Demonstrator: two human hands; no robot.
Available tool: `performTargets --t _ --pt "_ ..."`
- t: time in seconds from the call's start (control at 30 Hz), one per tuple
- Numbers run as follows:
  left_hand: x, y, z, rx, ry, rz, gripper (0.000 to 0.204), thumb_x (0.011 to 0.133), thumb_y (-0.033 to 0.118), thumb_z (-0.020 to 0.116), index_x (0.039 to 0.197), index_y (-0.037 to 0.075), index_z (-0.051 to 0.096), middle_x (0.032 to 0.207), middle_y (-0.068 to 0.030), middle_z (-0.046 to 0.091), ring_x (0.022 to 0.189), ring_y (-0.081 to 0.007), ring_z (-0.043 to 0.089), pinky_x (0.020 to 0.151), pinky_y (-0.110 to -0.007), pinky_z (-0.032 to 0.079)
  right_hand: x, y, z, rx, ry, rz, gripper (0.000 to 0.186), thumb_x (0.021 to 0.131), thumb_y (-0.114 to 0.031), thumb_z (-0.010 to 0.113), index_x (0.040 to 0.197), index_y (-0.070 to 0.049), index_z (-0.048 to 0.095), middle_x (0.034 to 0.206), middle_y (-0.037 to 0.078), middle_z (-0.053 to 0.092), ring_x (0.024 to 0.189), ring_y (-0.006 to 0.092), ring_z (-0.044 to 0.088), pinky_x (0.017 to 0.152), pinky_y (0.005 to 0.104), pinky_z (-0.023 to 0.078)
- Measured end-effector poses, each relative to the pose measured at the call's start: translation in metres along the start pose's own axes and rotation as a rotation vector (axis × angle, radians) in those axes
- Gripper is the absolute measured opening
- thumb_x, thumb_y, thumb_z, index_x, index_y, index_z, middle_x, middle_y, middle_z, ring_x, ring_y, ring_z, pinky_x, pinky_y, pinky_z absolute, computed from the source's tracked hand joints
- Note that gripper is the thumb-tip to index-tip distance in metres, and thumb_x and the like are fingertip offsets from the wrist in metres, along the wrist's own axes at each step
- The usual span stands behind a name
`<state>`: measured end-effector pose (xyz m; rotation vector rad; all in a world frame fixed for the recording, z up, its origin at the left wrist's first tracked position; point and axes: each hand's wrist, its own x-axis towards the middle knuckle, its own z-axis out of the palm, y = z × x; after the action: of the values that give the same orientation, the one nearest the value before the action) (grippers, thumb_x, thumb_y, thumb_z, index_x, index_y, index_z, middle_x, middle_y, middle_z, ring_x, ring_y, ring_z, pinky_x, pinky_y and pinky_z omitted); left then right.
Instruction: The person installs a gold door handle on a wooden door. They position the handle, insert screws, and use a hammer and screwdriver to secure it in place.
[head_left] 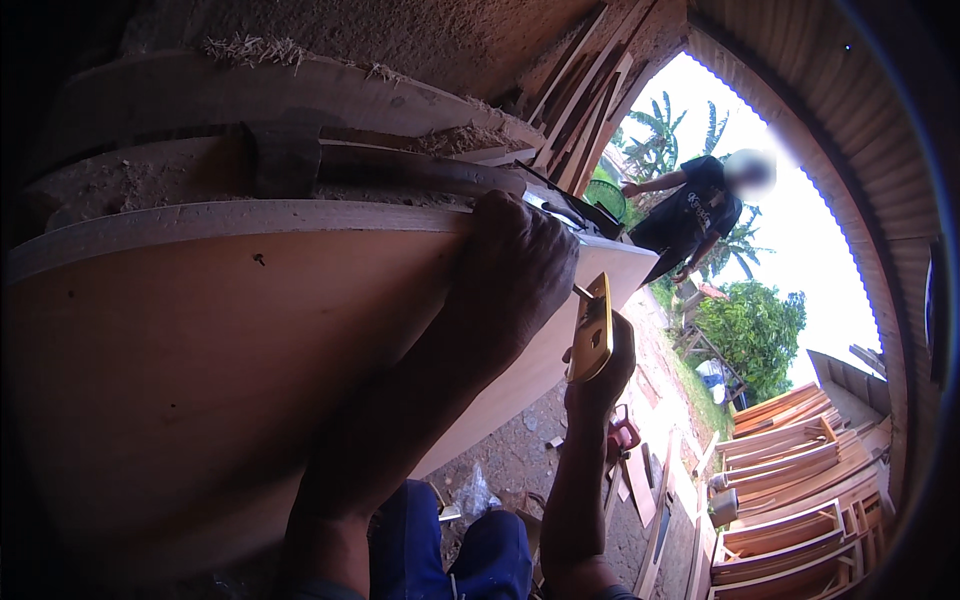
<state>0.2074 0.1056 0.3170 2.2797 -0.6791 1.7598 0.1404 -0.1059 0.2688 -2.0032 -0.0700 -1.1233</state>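
Note:
A wide pale wooden panel [330, 300] spans the left and middle, its long edge facing away from me. My left hand [520, 255] is closed in a fist at that edge, near the panel's far right end. Its fingertips are turned away, so what they grip is hidden. My right hand [610, 365], just to the right, is closed round a brass-coloured door handle plate [593, 335]. A short pin sticks out from the plate toward my left hand. Beyond the panel's edge lies a hammer-like tool with a dark head [283, 160] and a long handle [430, 175].
Wood shavings [255, 50] lie on the boards behind the panel. A person in dark clothing [690, 215] stands outside at the upper right. Stacked wooden frames [785, 500] fill the lower right. A red tool [622, 435] and plank offcuts lie on the ground.

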Motion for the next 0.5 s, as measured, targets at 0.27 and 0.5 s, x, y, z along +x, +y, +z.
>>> performTargets --t 0.27,0.5 --pt "0.007 0.001 -0.011 -0.008 -0.133 -0.019 0.01 0.092 0.023 0.064 0.085 0.016 0.066 0.079 -0.004 0.06 0.084 -0.0203 0.06 0.082 -0.041 0.039 0.002 -0.001 -0.011 0.362 -0.111 0.182 0.035 0.1 -0.02 0.06 0.126 0.002 0.06 0.098 0.011 0.067 0.067 0.0142 0.067 0.057 0.0242 0.054" --pt "0.0 0.003 -0.001 0.099 0.029 0.021 0.012 0.093 0.025 0.063 0.088 0.015 0.067 0.08 -0.0031 0.06 0.084 -0.0204 0.059 0.084 -0.041 0.039 0.001 0.009 -0.015 0.167 -0.031 0.091 0.036 0.105 -0.028 0.06 0.124 0.003 0.062 0.086 0.007 0.065 0.059 0.0097 0.061 0.053 0.0218 0.048"
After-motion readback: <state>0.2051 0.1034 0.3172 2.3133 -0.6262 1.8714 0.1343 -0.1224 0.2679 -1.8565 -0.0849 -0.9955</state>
